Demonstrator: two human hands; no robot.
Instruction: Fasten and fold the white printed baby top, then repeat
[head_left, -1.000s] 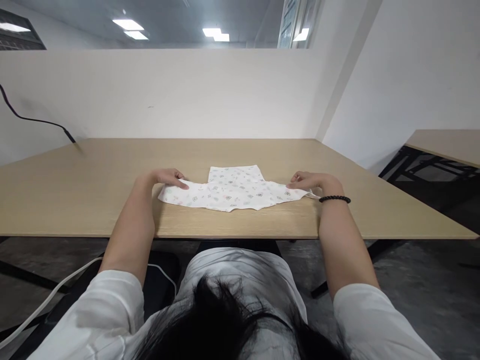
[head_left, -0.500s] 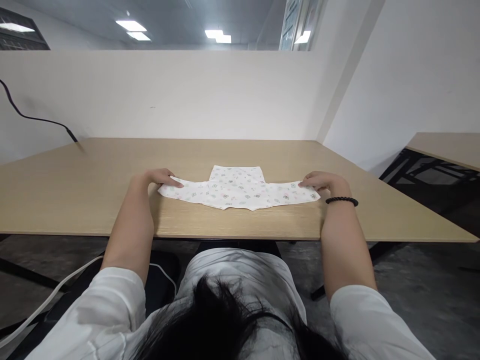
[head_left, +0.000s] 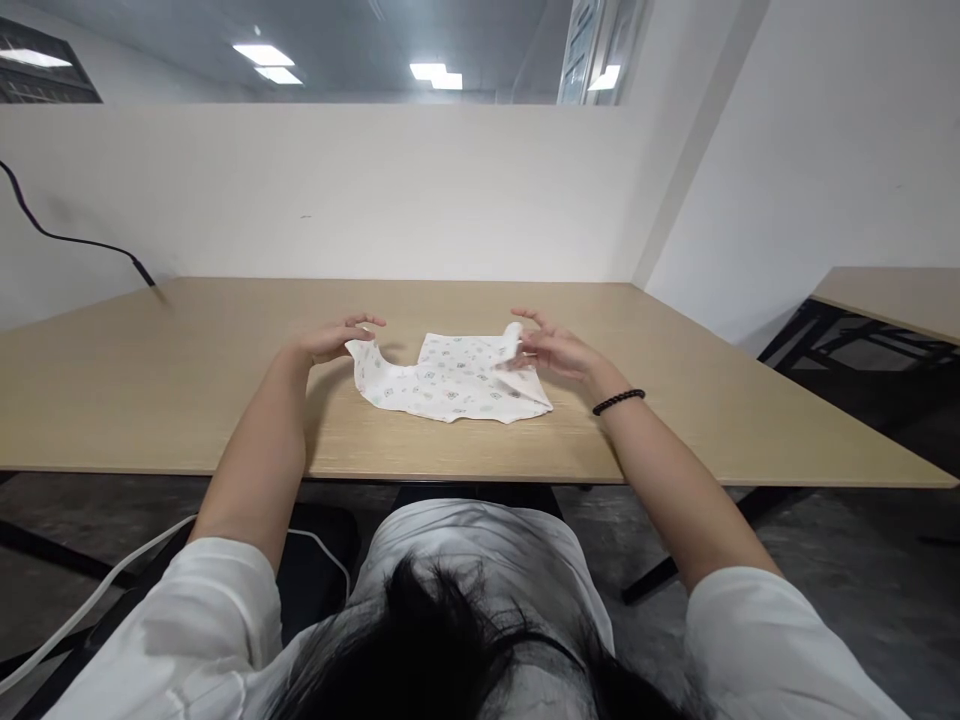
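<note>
A small white baby shirt (head_left: 457, 375) with a scattered print lies on the table in front of me, its body flat. At its left side, my left hand (head_left: 337, 340) pinches the end of one sleeve and holds it raised off the tabletop. My right hand (head_left: 556, 350) is closed on the other sleeve, which is folded inward over the right part of the shirt. That sleeve's end stands up at my fingertips, slightly blurred. A black beaded bracelet (head_left: 619, 402) circles my right wrist.
The wooden table (head_left: 225, 420) runs back to a white wall with a window above. A black cable (head_left: 82, 239) hangs at the left. Another table (head_left: 892, 300) stands at the right. A white cord (head_left: 97, 597) passes by my left side.
My right hand has moved inward to the left, bringing its sleeve over the shirt's body. My left hand has lifted its sleeve end and shifted slightly right.
</note>
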